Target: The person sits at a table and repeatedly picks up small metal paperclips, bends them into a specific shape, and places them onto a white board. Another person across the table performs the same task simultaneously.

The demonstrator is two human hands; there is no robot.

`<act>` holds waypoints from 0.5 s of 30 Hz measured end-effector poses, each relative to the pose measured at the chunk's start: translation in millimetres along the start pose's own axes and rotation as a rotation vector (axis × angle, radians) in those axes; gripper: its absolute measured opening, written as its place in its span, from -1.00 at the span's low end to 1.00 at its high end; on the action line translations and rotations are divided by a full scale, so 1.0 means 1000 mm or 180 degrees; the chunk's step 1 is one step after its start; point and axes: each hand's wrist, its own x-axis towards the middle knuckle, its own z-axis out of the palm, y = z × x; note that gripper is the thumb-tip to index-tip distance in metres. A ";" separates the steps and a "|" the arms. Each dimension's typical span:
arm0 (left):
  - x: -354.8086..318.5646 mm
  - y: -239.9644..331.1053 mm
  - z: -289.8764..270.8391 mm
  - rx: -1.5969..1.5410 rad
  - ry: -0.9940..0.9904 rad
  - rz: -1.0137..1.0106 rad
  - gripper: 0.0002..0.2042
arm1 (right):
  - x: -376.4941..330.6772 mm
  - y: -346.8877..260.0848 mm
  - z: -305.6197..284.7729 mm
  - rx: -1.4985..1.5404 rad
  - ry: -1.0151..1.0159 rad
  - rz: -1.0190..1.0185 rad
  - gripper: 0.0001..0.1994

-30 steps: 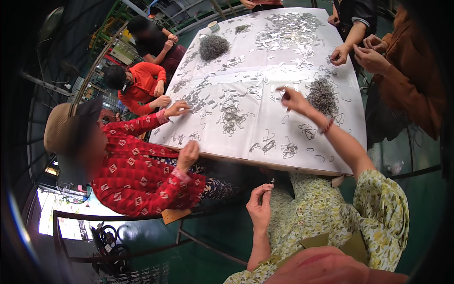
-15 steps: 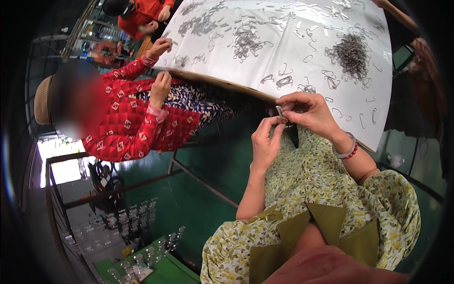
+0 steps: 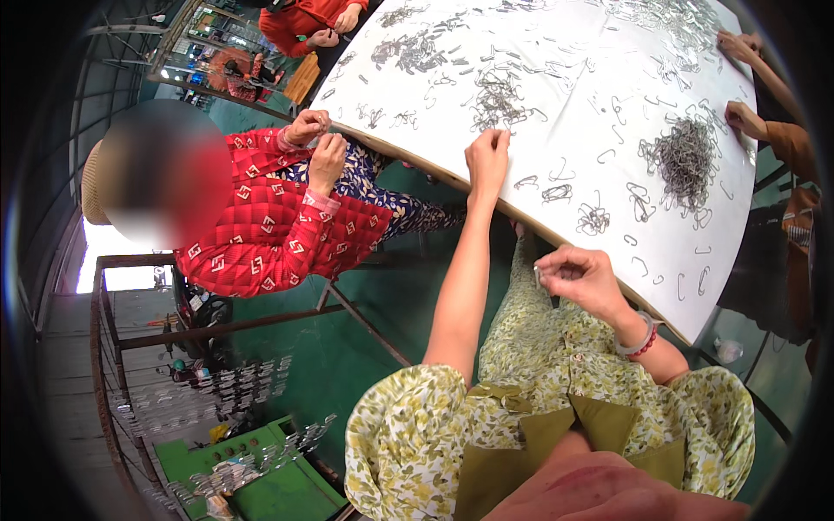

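Observation:
My left hand (image 3: pixel 488 165) reaches over the near edge of the white table (image 3: pixel 565 143), its fingertips pinched together beside a loose pile of bent wire hooks (image 3: pixel 499 102). Whatever lies between those fingertips is too small to make out. Just off the table edge, above my lap, my right hand (image 3: pixel 580 280) pinches a small metal piece (image 3: pixel 538 276) between thumb and fingers. Small clusters of wire hooks (image 3: pixel 594 219) lie on the table between my hands. To the right is a dense, dark heap of hooks (image 3: pixel 686 161).
At my left stands a co-worker in a red patterned jacket (image 3: pixel 269 243), hands at the table edge. Another person in red (image 3: pixel 300 26) works at the far left. Other hands (image 3: pixel 747 120) rest at the right edge. A metal railing (image 3: pixel 217 330) and green bench (image 3: pixel 287 486) are lower left.
My hands were together around a small metal piece. Now my left has moved forward over the table, while my right stays back with a metal piece. The view has shifted.

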 end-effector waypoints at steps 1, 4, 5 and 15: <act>0.017 -0.006 0.011 0.0360 -0.0109 0.0097 -0.81 | -0.002 0.003 0.000 -0.0219 0.0010 0.0054 -0.82; 0.042 -0.012 0.030 0.1405 -0.0336 0.0353 -0.90 | -0.012 0.001 0.009 -0.0203 -0.0017 -0.0061 -0.84; 0.045 -0.016 0.034 0.1719 -0.0412 0.0418 -0.91 | -0.014 0.001 0.010 -0.0274 -0.0014 -0.0085 -0.84; 0.042 -0.019 0.000 0.1997 -0.0612 0.0560 -0.87 | -0.013 0.012 0.015 -0.0530 -0.0073 -0.0373 -0.84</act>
